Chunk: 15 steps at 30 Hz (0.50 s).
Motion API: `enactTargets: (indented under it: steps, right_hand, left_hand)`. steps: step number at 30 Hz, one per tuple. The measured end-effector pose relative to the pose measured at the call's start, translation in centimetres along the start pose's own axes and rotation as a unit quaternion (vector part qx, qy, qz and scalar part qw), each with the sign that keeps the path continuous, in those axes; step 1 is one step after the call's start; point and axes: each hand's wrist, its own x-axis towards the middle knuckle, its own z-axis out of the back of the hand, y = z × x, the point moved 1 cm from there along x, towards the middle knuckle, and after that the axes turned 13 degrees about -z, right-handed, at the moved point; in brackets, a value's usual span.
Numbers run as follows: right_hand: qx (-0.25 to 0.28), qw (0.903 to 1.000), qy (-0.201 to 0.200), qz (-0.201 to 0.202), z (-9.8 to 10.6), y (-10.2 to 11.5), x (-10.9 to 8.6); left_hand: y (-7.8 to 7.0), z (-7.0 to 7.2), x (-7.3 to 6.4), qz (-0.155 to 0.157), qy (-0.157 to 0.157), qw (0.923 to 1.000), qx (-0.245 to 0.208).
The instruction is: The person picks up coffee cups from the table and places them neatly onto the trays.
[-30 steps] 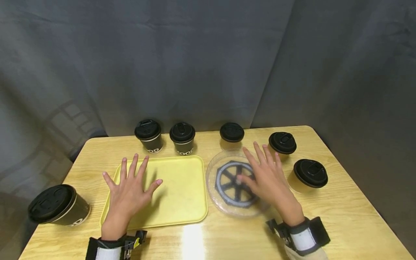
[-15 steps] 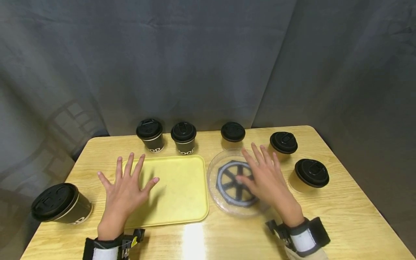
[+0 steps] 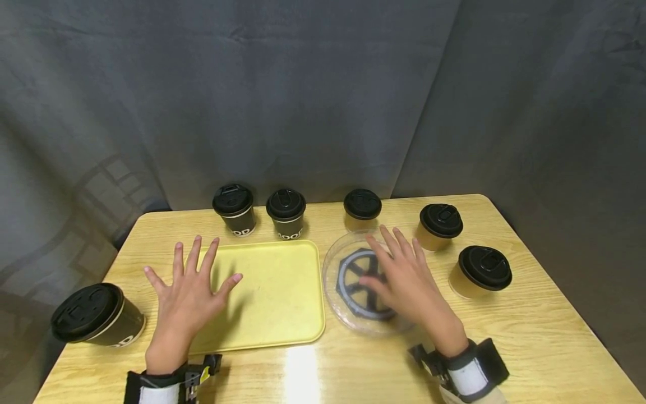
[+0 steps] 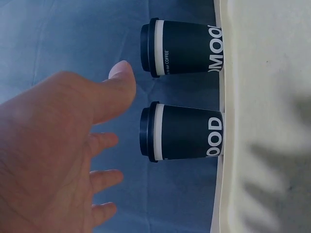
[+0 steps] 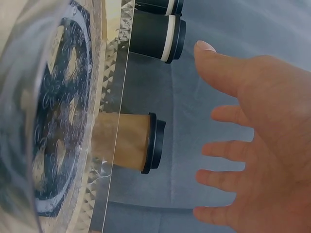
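Observation:
My left hand (image 3: 187, 303) hovers with spread fingers over the left part of a yellow tray (image 3: 277, 303). Beyond the tray stand two black paper cups with black lids, one (image 3: 237, 216) left of the other (image 3: 287, 219); the left wrist view shows their white lettering. Fingers apart, my right hand (image 3: 411, 289) is above a clear round turntable (image 3: 330, 275) with a dark spoked pattern, hiding part of it. Behind the turntable is a brown cup (image 5: 131, 141) with a black lid. Both hands hold nothing.
A third black lidded cup (image 3: 106, 317) stands at the table's left side. Two more brown lidded cups stand on the right, one (image 3: 436, 230) farther back and one (image 3: 471, 275) nearer. A grey curtain (image 3: 303, 101) hangs behind the wooden table (image 3: 545, 336).
The left hand has drifted a little to the left, still spread. My right hand has moved slightly left. The cups, tray and turntable keep their places, with a slight shift of the head view.

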Motion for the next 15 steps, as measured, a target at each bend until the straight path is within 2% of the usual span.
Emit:
enactTargets:
  steps: [15]
  right_hand:
    - [-0.011,0.9997,-0.005,0.019,-0.05,0.78,-0.24]
  left_hand:
    - [0.46,0.39,-0.26,0.009,-0.005,0.9999,-0.001]
